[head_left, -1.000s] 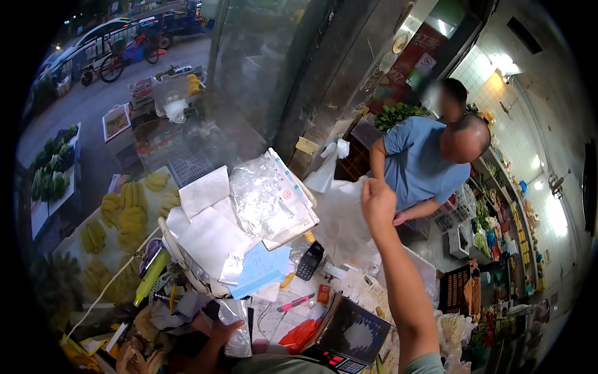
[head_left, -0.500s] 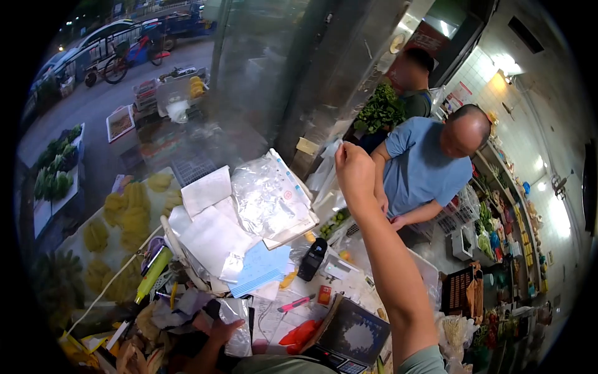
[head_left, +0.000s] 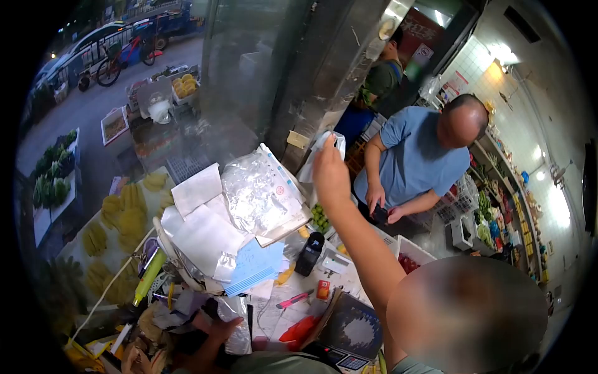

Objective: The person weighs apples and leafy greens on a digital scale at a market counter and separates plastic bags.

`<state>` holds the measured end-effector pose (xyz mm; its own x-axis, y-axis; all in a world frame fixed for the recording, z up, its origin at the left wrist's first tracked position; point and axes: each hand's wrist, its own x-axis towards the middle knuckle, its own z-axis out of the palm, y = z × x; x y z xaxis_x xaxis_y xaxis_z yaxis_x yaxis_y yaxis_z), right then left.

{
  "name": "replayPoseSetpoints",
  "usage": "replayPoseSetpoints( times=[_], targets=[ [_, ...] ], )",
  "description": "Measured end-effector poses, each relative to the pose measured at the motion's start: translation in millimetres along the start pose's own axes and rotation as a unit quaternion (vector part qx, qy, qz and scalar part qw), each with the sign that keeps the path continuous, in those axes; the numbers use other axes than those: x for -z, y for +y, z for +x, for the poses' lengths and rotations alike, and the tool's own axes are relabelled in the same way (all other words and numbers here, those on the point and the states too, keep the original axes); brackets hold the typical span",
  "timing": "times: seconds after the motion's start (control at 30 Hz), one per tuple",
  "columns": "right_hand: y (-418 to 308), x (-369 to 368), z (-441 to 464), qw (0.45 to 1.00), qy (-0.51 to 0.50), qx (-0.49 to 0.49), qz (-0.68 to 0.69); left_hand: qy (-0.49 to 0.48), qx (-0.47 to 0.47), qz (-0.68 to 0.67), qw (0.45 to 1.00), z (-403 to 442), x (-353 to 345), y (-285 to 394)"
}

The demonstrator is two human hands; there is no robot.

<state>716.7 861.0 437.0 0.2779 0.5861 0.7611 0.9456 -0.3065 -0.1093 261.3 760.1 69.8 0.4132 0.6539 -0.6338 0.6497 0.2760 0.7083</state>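
White plastic bag (head_left: 340,144) is hanging beside the pillar, right hand reaching to it

The right hand (head_left: 330,171) has just been moving nearer to the pillar (head_left: 289,100), so now it is overlapping the bag, and this is bringing the bag within reach of the fingers. These fingers are bending close together; whether they are really pinching the plastic, I cannot tell. The left hand (head_left: 218,330) is lying low on the table side, its fingertips touching a shiny clear packet (head_left: 235,315); the rest of the grip is hiding, so I cannot tell how firm it is. Across from the arm, a person in a blue shirt (head_left: 417,156) is now holding a small dark object (head_left: 379,214) in both hands.

Clear film (head_left: 252,193) is lying wrinkled and glossy over a flat, squarish stack. Blue paper (head_left: 252,268) is showing thin stripes near one edge. Black card terminal (head_left: 309,254) is looking smooth and long, while red plastic (head_left: 298,330) is lying soft and crumpled beside a flat dark panel (head_left: 352,327) with a pale, uneven patch. Small green fruits (head_left: 319,218) are looking round near the forearm, and yellow bananas (head_left: 121,212) are curving in bunches.
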Motion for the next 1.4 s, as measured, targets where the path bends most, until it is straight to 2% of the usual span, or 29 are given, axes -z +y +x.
replayPoseSetpoints(
  times=[0.03, 0.07, 0.1, 0.17, 0.23, 0.3, 0.37, 0.43, 0.47, 0.5, 0.53, 0.57, 0.63, 0.7, 0.77, 0.83, 0.87, 0.9, 0.93, 0.97, 1.03, 1.07, 1.1, 1.17, 1.2, 1.23, 1.3, 1.4],
  targets=[
    [-10, 0, -8, 0.999, -0.015, -0.032, 0.025, 0.001, -0.018, -0.007, 1.000, -4, 1, 4],
    [-9, -6, -18, 0.993, -0.079, -0.062, 0.063, -0.002, -0.051, -0.027, 0.998, -3, 1, 2],
    [-10, -3, -26, 0.993, -0.073, -0.068, 0.065, -0.003, -0.041, -0.021, 0.999, -2, 1, 5],
    [-14, 5, -40, 0.988, -0.147, 0.000, 0.047, 0.004, -0.060, -0.030, 0.998, -3, 1, 6],
    [-13, 15, -48, 0.987, -0.135, -0.038, 0.078, 0.026, -0.049, -0.031, 0.998, -17, 2, 25],
    [-1, 24, -59, 0.984, -0.117, 0.000, 0.133, 0.018, -0.058, -0.034, 0.998, -16, 0, 24],
    [-3, 54, -73, 0.980, -0.124, -0.039, 0.153, 0.009, -0.045, -0.089, 0.995, -11, -5, 12],
    [-4, 85, -96, 0.963, -0.224, -0.083, 0.126, 0.030, -0.002, -0.060, 0.998, -56, 3, 71],
    [-6, 99, -114, 0.953, -0.219, -0.091, 0.188, 0.028, -0.001, -0.053, 0.998, -55, 0, 62],
    [-11, 113, -136, 0.939, -0.214, -0.097, 0.250, 0.006, -0.067, -0.091, 0.994, -50, -5, 49],
    [-23, 131, -160, 0.931, -0.245, -0.129, 0.237, -0.015, -0.134, -0.132, 0.982, -49, -9, 41],
    [-36, 147, -186, 0.921, -0.277, -0.158, 0.223, -0.015, -0.134, -0.130, 0.982, -52, -10, 43],
    [-52, 165, -251, 0.906, -0.309, -0.112, 0.267, -0.046, -0.195, -0.129, 0.971, -70, -12, 68],
    [-75, 177, -301, 0.849, -0.366, -0.124, 0.361, -0.060, -0.217, -0.088, 0.970, -89, -19, 100],
    [-97, 175, -343, 0.855, -0.361, -0.063, 0.368, -0.067, -0.229, -0.131, 0.962, -103, -37, 118],
    [-116, 184, -354, 0.864, -0.328, -0.064, 0.377, -0.070, -0.208, -0.214, 0.952, -113, -55, 146],
    [-122, 189, -348, 0.884, -0.324, -0.083, 0.326, -0.076, -0.109, -0.135, 0.982, -116, -54, 163],
    [-125, 192, -343, 0.900, -0.321, -0.104, 0.275, -0.087, -0.148, -0.210, 0.963, -125, -62, 176],
    [-123, 189, -343, 0.934, -0.267, -0.054, 0.233, -0.087, -0.159, -0.197, 0.963, -130, -64, 184],
    [-123, 192, -341, 0.932, -0.265, -0.058, 0.240, -0.088, -0.170, -0.184, 0.964, -132, -65, 190],
    [-126, 202, -343, 0.917, -0.293, 0.030, 0.268, -0.073, -0.133, -0.179, 0.972, -131, -62, 192],
    [-128, 204, -352, 0.905, -0.291, 0.038, 0.308, -0.058, -0.115, -0.221, 0.967, -119, -67, 184],
    [-123, 209, -357, 0.890, -0.275, 0.042, 0.361, -0.083, -0.057, -0.349, 0.932, -119, -66, 188],
    [-111, 216, -387, 0.875, -0.326, -0.085, 0.347, -0.097, 0.025, -0.406, 0.909, -124, -54, 193],
    [-105, 226, -390, 0.867, -0.319, -0.141, 0.356, -0.115, 0.000, -0.502, 0.857, -116, -61, 188],
    [-100, 239, -393, 0.854, -0.315, -0.195, 0.364, -0.104, 0.008, -0.509, 0.854, -110, -59, 179],
    [-94, 258, -405, 0.816, -0.371, -0.253, 0.365, -0.134, -0.016, -0.566, 0.813, -104, -64, 167],
    [-79, 272, -416, 0.822, -0.335, -0.212, 0.408, -0.102, -0.008, -0.568, 0.816, -95, -52, 159]
  ],
)
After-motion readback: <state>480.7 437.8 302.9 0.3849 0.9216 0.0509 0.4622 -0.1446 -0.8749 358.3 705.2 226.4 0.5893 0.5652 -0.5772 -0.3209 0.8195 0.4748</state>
